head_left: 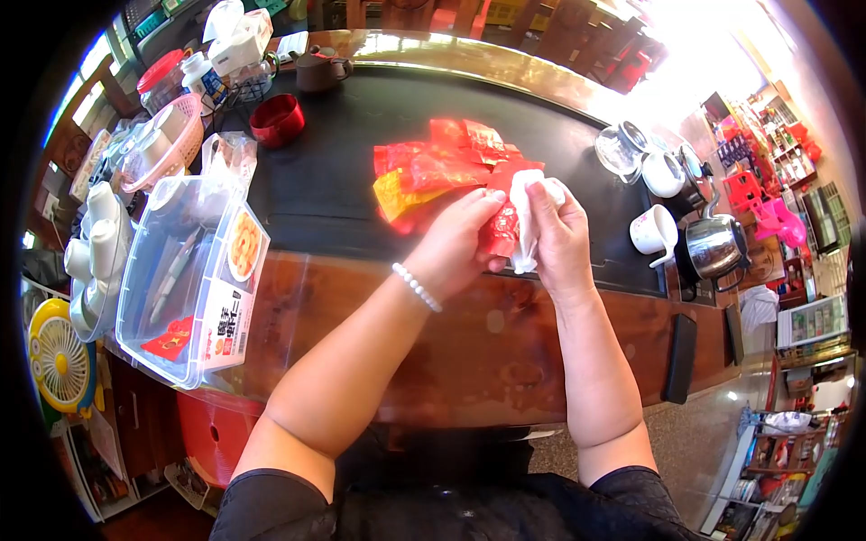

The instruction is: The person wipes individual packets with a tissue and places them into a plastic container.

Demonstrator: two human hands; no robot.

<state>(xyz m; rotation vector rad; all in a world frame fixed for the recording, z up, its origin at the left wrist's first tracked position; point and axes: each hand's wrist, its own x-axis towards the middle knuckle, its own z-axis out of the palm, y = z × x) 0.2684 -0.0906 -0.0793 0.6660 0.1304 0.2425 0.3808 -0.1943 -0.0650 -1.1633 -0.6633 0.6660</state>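
Note:
My left hand (463, 233), with a white bead bracelet (417, 287) on the wrist, is closed on a shiny red packet (505, 227). Against that packet's right side, my right hand (561, 233) pinches a crumpled white tissue (525, 216). Both hands are close together above the table's front part. Just beyond them, several red packets (442, 167) lie in an overlapping pile on the black table inlay. A yellow-orange packet (397, 196) sticks out at the pile's left. My fingers hide part of the held packet.
A clear plastic box (162, 261) with a red packet inside stands at left, near a red bowl (278, 121) and a brown teapot (320, 69). On the right are a white cup (651, 231), a steel kettle (713, 248), a glass pot (621, 151) and a black phone-like slab (680, 358).

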